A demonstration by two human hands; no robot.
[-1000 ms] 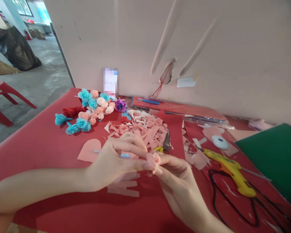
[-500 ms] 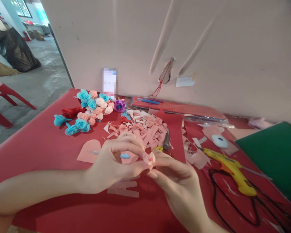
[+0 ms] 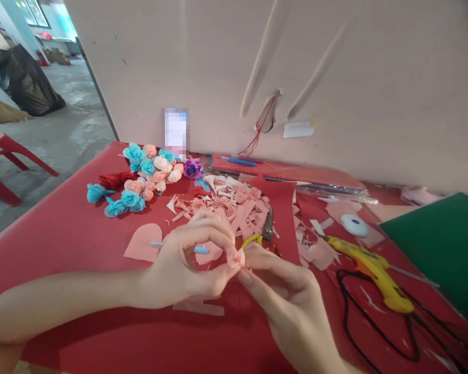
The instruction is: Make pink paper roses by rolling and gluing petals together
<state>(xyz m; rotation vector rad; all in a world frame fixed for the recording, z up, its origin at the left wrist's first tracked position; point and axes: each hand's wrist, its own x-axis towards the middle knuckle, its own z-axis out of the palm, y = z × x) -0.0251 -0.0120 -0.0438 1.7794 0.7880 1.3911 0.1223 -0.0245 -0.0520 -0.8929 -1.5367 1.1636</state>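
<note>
A small pink paper flower is pinched between both hands above the red table. My left hand grips its left side with thumb and forefinger. From the right, my right hand holds its base between thumb and fingertips. Behind my left hand lie a pink paper heart and a light blue pen, both partly hidden. Pink paper strips lie under the hands. Scissors with yellow handles rest just beyond my right hand.
Finished blue, pink, white, red and purple paper flowers cluster at the back left. Pink paper scraps heap in the middle. A yellow glue gun with a black cord, a white oval object and a green board are at right.
Both hands have shifted slightly left, turning the flower a little in the fingers. More of the scissors' yellow handle shows now. The things on the table stay put.
</note>
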